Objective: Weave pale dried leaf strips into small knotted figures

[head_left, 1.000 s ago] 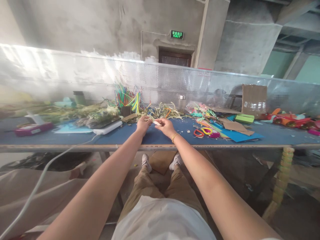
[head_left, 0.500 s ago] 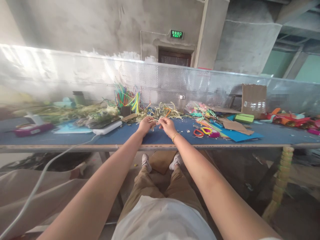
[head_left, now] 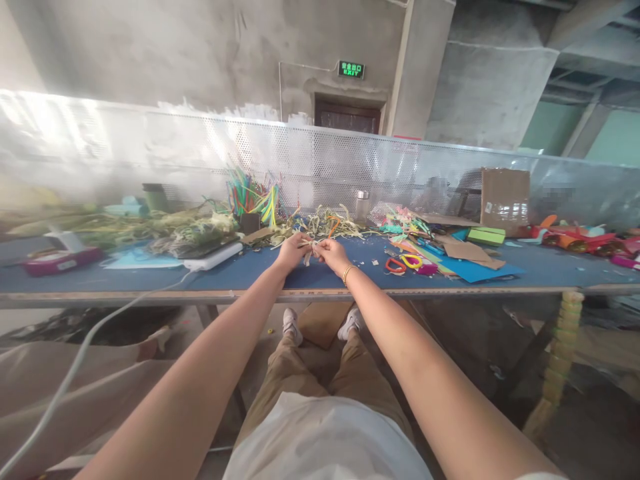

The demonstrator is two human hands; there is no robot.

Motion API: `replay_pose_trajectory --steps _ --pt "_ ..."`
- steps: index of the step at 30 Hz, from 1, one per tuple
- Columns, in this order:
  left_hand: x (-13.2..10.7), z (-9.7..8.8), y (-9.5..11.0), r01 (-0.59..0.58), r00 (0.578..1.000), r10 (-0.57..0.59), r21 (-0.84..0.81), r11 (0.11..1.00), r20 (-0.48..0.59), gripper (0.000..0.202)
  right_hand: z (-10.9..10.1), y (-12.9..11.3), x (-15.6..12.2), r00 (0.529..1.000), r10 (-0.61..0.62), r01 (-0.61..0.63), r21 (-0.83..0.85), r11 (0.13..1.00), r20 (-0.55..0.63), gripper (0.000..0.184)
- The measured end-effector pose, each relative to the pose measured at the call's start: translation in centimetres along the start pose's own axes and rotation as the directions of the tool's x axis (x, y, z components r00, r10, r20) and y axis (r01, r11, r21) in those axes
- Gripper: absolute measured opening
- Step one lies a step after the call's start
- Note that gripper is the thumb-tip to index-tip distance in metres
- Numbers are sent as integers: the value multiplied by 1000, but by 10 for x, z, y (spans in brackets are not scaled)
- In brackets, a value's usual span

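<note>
Over the front of the blue tabletop (head_left: 345, 275), my left hand (head_left: 293, 251) and my right hand (head_left: 332, 256) meet with their fingertips almost touching. Both pinch a small pale strip (head_left: 308, 255), which looks like dried husk or raffia; a loose end hangs below the fingers. Its exact kind is too small to make out. Behind my hands lies a tangled heap of similar pale strips (head_left: 320, 220), with an orange piece (head_left: 333, 227) among them.
To the right lie red-handled scissors (head_left: 395, 266), yellow-handled scissors (head_left: 412, 261) and blue card (head_left: 487, 271). Leftward are a white power strip (head_left: 215, 256) and a husk pile (head_left: 200, 233). Colourful pipe cleaners (head_left: 253, 197) and a bottle (head_left: 363, 203) stand behind.
My right hand's fingers have turned in closer to the left hand's, around the pale strip. The view has shifted slightly; the table items stay in place.
</note>
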State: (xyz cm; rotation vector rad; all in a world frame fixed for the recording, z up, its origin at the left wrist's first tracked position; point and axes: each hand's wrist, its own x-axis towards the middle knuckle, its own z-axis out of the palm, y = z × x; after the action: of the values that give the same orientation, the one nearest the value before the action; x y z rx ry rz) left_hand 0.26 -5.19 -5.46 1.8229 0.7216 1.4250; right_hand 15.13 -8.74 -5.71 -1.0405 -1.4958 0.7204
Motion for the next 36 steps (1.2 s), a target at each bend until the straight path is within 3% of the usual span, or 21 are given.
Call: replay_pose_trajectory --steps 5,11,23,30,36 --pt "-2 2 5 -9 1000 9 59 998 -11 20 0 -7 -3 992 119 -119 10 993 -35 16" --pt "-3 4 6 -23 999 19 111 994 31 20 1 -7 -4 986 154 -153 9 988 -71 15" --pt "-2 3 0 -44 998 34 164 985 62 23 0 1 1 977 125 -139 -71 988 -173 14" --pt "-2 3 1 -41 999 35 177 983 37 22 -1 0 1 990 104 -103 13 995 -93 12" --pt "-3 3 6 -53 998 47 192 980 36 22 -1 5 4 982 114 -121 -43 992 -148 15"
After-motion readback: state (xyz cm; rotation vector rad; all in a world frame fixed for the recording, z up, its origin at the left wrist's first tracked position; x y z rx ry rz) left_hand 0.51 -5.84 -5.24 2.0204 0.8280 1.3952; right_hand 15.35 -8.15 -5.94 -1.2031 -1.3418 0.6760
